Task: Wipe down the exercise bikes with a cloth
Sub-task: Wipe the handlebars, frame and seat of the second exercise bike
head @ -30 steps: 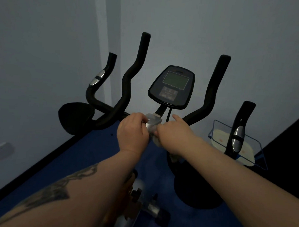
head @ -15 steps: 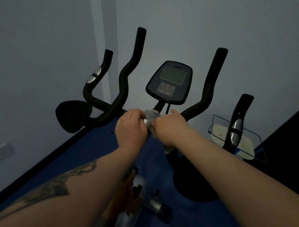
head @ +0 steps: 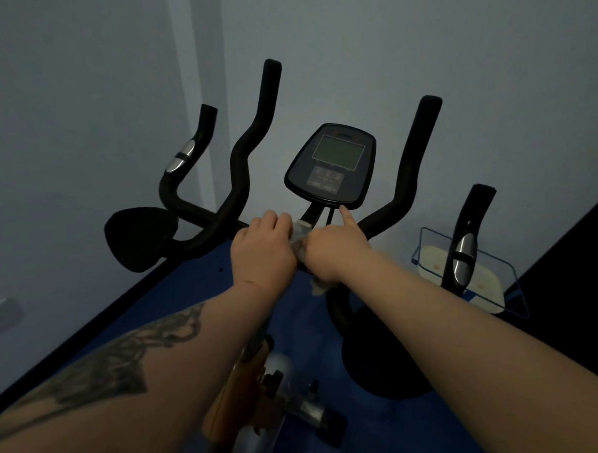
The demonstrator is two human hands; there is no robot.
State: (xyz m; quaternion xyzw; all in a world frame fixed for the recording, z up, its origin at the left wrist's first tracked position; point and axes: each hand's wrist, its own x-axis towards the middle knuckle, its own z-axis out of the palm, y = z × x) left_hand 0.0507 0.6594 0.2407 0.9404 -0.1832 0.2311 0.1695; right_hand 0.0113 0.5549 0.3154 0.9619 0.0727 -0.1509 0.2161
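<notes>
I am gripping the grey cloth (head: 300, 247) with my left hand (head: 260, 247) and right hand (head: 334, 250) at the bike's handlebar (head: 238, 175) centre, fingers curled, right forefinger pointing at the console (head: 331, 166).

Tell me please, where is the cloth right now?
The cloth sits mid-frame in the head view, held between both hands at the handlebar centre, just below the console.

The console (head: 331, 166) stands above the handlebar (head: 240, 162) centre. Just below the console both hands meet, left hand (head: 262, 248) beside right hand (head: 337, 252), the cloth (head: 300, 241) between them. A basket (head: 487, 279) sits right of the console, a seat (head: 139, 236) left of it.
</notes>
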